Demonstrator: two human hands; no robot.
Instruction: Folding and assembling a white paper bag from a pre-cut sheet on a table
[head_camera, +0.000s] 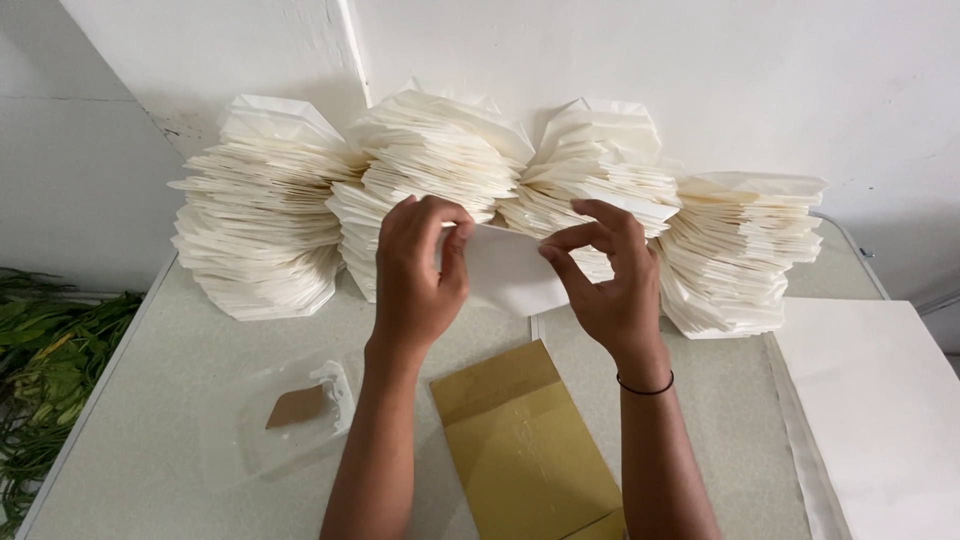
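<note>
My left hand (418, 275) and my right hand (605, 280) are raised over a pale table (150, 420), both pinching one white folded paper piece (508, 268) between them. The left fingers grip its left edge, the right thumb and fingers grip its right edge. Behind the hands stand several tall stacks of similar folded white paper (425, 170) against the wall. A black band circles my right wrist.
A flat tan cardboard piece (520, 450) lies on the table between my forearms. A clear plastic tray with a small brown card (298, 408) sits at the left. A stack of white sheets (880, 400) lies at the right. Green leaves (40, 370) lie beyond the table's left edge.
</note>
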